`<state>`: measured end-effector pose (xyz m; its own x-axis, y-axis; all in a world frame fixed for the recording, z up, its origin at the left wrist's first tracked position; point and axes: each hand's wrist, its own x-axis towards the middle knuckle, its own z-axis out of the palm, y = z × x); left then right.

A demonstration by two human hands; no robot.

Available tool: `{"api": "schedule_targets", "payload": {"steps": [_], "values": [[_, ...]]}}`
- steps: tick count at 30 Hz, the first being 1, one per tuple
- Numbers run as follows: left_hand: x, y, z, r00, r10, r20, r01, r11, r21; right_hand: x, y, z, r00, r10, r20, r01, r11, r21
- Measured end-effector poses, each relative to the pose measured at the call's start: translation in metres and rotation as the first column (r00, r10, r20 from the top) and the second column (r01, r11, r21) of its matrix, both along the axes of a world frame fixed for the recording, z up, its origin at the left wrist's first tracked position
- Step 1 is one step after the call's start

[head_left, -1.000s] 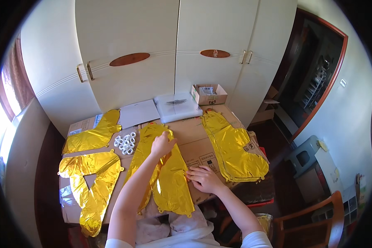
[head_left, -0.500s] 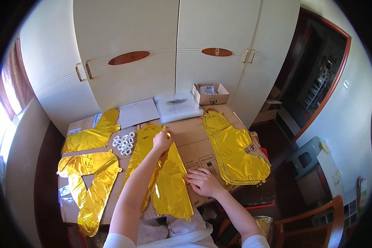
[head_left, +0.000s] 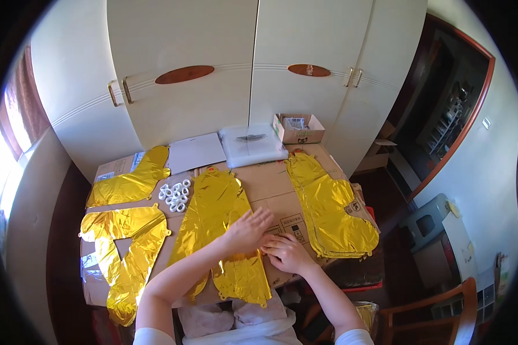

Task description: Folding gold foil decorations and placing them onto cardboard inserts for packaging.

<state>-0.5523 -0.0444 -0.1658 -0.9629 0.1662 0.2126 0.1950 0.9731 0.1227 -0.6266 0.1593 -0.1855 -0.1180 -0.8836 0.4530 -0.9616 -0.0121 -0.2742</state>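
Note:
A flat gold foil balloon [head_left: 213,198] lies in the middle of the cardboard-covered table. My left hand [head_left: 244,233] is over its right side, fingers stretched out together toward the right, the palm hiding part of the foil. Just beside it, my right hand [head_left: 288,253] rests at the balloon's right edge with its fingers loosely extended; their tips are partly behind the left hand. To the left lie another gold foil balloon [head_left: 144,238] with a triangular opening and one more gold balloon [head_left: 126,187] above it. A stack of gold foil balloons [head_left: 328,210] is at the right.
Small white tape rolls [head_left: 175,196] sit between the balloons. Along the back are a grey-white sheet [head_left: 197,152], a clear plastic-wrapped pack [head_left: 253,146] and an open carton [head_left: 299,132]. Cream cabinets [head_left: 184,115] stand behind the table [head_left: 265,184]; a wooden chair [head_left: 469,310] is at lower right.
My left hand has come down from the balloon's upper part to its right edge beside my right hand, its fingers now straightened. The right hand has stayed at the edge. The view has shifted slightly.

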Motion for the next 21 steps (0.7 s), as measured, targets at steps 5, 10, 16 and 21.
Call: {"api": "schedule_targets", "payload": {"steps": [5,10,16,21], "values": [[0.03,0.012,0.007,0.988,0.024,0.152,-0.028,0.999,0.019,0.0,0.0,0.002,1.0,-0.008,-0.017,0.008,1.0,0.021],[0.029,0.009,0.001,0.984,0.081,0.156,-0.075,0.996,-0.044,0.001,-0.002,-0.001,0.999,-0.014,0.031,0.015,1.0,-0.027],[0.004,-0.021,-0.01,0.967,0.199,0.161,-0.196,0.98,-0.032,0.002,-0.002,0.003,0.999,-0.001,0.047,0.002,1.0,-0.015],[-0.015,-0.053,-0.011,0.939,0.291,0.183,-0.283,0.957,-0.07,0.001,-0.002,0.003,0.999,0.01,0.042,-0.008,1.0,-0.025]]}}
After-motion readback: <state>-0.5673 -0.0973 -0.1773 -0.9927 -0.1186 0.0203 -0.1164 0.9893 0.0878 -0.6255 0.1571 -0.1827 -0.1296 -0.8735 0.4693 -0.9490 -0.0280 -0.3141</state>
